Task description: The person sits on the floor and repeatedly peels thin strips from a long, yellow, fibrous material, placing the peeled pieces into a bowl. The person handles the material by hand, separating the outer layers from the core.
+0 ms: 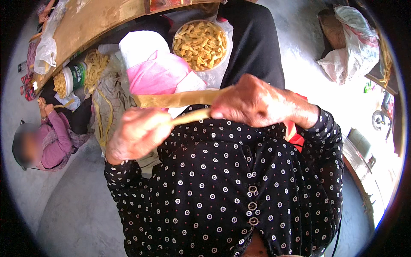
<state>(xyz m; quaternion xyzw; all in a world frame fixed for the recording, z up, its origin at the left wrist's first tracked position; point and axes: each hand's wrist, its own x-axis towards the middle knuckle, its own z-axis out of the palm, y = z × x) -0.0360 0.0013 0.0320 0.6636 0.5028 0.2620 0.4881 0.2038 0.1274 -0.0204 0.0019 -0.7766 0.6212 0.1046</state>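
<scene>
My left hand (141,133) is closed on one end of a narrow, rolled-looking part of a yellowish flat strip (183,99). My right hand (255,102) pinches the other end of that narrow part between thumb and fingers, and the broad flat part runs leftward from this hand, above my left hand. Both hands are somewhat blurred, in front of my black patterned top. Beyond them a round bowl (228,45) holds many short yellowish folded pieces (200,43). Pink and white cloth (157,72) lies over my lap, left of the bowl.
More long strips (96,66) lie at the left by a tipped white-and-green tub (75,77) with short pieces at its mouth. A co-worker (56,143) sits at far left, hands on a strip. A wooden table (102,19) curves across the upper left; plastic sacks (356,48) stand upper right.
</scene>
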